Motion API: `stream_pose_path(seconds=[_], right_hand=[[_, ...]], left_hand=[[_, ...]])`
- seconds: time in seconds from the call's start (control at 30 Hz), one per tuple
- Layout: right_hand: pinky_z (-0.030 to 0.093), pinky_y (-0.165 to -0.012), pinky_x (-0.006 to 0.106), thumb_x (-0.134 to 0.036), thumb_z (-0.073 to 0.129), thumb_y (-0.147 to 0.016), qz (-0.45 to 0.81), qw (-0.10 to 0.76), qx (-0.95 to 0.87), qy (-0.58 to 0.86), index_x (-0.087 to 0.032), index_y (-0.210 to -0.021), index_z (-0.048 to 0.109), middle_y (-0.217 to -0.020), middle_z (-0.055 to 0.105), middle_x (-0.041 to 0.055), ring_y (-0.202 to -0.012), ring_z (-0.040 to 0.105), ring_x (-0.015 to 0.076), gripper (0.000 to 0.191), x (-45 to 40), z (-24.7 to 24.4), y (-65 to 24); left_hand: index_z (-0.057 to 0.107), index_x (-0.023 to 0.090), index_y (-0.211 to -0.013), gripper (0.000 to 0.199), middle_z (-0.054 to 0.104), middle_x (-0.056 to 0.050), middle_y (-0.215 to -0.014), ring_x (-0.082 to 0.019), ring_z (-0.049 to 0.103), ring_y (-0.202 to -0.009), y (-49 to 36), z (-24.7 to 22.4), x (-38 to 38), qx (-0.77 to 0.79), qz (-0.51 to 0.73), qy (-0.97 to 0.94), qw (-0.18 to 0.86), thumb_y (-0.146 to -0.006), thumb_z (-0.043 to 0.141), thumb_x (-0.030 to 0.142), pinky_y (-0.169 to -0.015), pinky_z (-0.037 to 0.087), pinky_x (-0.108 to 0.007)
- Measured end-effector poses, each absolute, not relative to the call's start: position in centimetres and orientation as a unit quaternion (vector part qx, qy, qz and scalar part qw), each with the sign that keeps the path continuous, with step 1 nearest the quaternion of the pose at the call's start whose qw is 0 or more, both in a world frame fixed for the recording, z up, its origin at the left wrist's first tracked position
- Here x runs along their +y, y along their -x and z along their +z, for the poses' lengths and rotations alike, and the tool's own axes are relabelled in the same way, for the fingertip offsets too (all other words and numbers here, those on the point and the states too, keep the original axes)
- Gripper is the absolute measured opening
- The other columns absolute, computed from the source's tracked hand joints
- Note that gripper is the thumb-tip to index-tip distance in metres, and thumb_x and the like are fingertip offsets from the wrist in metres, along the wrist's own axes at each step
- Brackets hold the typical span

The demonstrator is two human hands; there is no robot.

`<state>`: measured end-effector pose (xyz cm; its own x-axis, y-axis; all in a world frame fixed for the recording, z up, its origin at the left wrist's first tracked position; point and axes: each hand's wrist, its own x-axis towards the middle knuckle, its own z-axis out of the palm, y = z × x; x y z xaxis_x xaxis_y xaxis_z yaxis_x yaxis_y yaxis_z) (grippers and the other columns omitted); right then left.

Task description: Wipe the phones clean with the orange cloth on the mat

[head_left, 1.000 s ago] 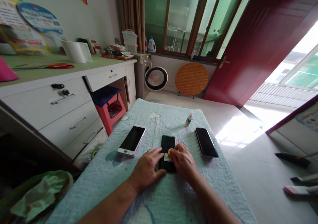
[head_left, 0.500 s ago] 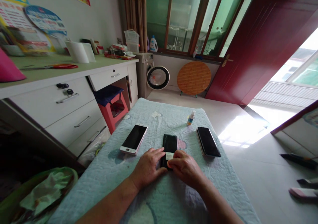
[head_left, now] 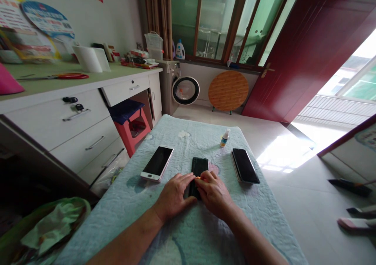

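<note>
A dark phone lies on the cloth between my hands, its upper part showing. My left hand holds it at its left side, fingers along the edge and thumb near the bottom. With bent fingers, my right hand pinches a small orange piece against the phone's surface; most of the piece is hidden, so its kind cannot be told. Left of my hands lies a white phone with a black screen. Over on the right, another black phone rests on a pale flat thing.
A small spray bottle stands toward the far right of the quilted cloth. Left of the table are a red stool, a drawer desk and a green bin. A washing machine has its door swung out.
My right hand has moved up the phone with the orange piece, covering the white label that showed before. My left hand stays at the phone's edge. The view has shifted slightly.
</note>
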<state>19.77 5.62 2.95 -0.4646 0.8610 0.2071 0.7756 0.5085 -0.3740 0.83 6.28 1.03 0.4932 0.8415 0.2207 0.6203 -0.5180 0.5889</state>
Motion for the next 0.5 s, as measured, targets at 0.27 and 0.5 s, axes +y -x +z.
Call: stream_pose_path(seconds=[0.27,0.5], right_hand=[[0.038,-0.090,0.034,-0.026,0.051,-0.095,0.162,0.180,-0.876,0.417,-0.032,-0.102,0.070,-0.106,0.060,0.0020,-0.098,0.045,0.0194,0.021,5.1,3.6,-19.9],[0.039,-0.088,0.035,-0.021,0.053,-0.093,0.151,0.190,-0.842,0.481,-0.034,-0.103,0.072,-0.104,0.056,0.0050,-0.098,0.047,0.0201,0.025,5.8,2.8,-21.6]], left_hand=[[0.056,0.016,-0.127,0.058,0.060,-0.010,-0.132,-0.027,0.055,-0.118,-0.8,0.9,6.3,0.440,0.250,-0.835,0.216,-0.074,0.075,0.029,-0.104,0.041,-0.041],[0.057,0.013,-0.127,0.061,0.059,-0.013,-0.132,-0.029,0.055,-0.118,-0.8,1.3,6.2,0.449,0.238,-0.833,0.218,-0.073,0.077,0.033,-0.104,0.041,-0.043]])
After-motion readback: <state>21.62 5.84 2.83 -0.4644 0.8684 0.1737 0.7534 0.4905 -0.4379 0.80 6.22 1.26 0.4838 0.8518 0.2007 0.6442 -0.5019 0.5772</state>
